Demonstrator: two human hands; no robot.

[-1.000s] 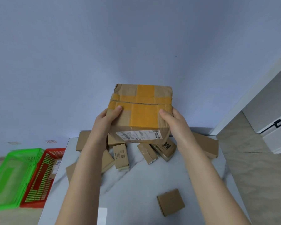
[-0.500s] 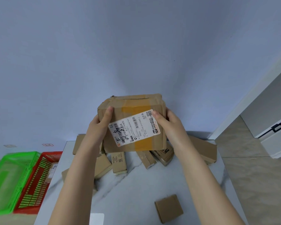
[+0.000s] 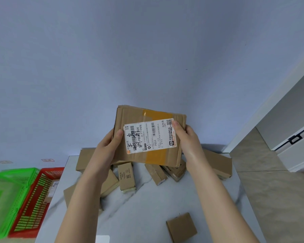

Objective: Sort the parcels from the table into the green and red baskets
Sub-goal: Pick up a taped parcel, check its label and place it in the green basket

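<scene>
A brown cardboard parcel (image 3: 158, 155) with yellow tape and a white shipping label is held up above the table, label face toward me. My left hand (image 3: 107, 146) grips its left edge, thumb on the label side. My right hand (image 3: 188, 139) grips its right edge, thumb on the label's corner. Several more brown parcels (image 3: 126, 176) lie in a heap at the far end of the white marble table (image 3: 144, 207). On the floor to the left stand the green basket (image 3: 5, 195) and the red basket (image 3: 33, 204), side by side.
A small square brown parcel (image 3: 182, 227) lies alone near the table's front right. The red basket holds a parcel with a label (image 3: 52, 188). A blue-grey wall rises behind the table. White furniture (image 3: 295, 149) and a tiled floor are at the right.
Both hands have turned the parcel over: the taped side faced me first, now the label side does. The parcel has also tipped flatter toward me, and the view has shifted down slightly.
</scene>
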